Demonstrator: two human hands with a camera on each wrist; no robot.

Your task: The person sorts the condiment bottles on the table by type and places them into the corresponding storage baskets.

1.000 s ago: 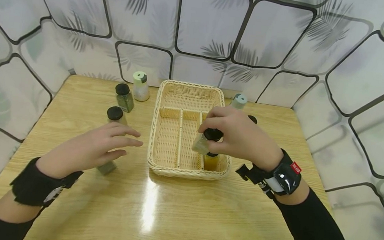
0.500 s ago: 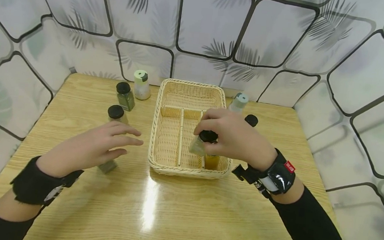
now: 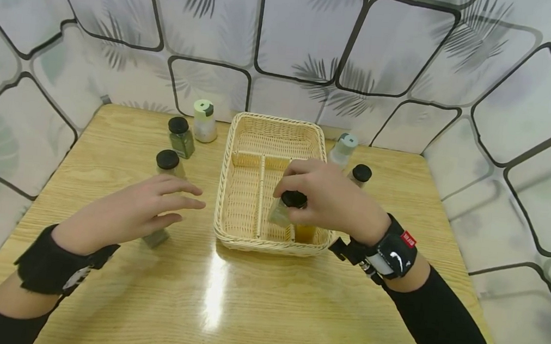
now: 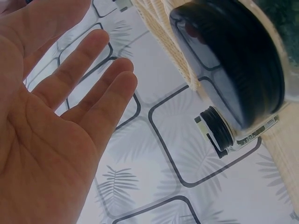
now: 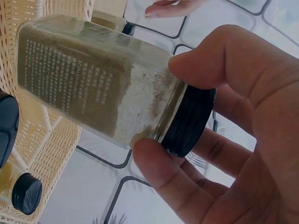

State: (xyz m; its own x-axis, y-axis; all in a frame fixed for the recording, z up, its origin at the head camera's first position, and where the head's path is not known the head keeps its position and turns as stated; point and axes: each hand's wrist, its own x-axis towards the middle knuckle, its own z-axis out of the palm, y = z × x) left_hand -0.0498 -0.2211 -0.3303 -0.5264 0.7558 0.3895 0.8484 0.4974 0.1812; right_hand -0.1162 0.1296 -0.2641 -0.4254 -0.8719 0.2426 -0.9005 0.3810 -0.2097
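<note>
In the head view my right hand (image 3: 322, 195) holds a spice jar (image 3: 279, 214) over the front middle compartment of a divided wicker basket (image 3: 221, 200). The right wrist view shows its pale brown powder, printed label and black lid (image 5: 190, 122); thumb and a finger grip it just below the lid. A jar with yellow contents (image 3: 305, 233) sits in the right front compartment, partly covered by that hand. My left hand (image 3: 136, 212) hovers left of the basket with fingers extended, holding nothing. A glass jar (image 3: 155, 238) shows partly beneath it, its top hidden.
Left of the basket stand two black-lidded jars, a green one (image 3: 182, 137) and another (image 3: 168, 161), plus a shaker with a pale green cap (image 3: 204, 122). To the right are a white-capped shaker (image 3: 343, 149) and a black-lidded jar (image 3: 361, 174). A patterned cloth wall borders the table.
My right hand has moved a little left and downward with the spice jar, toward the middle compartment. More of the black-lidded jar on the right now shows. My left hand stays in place.
</note>
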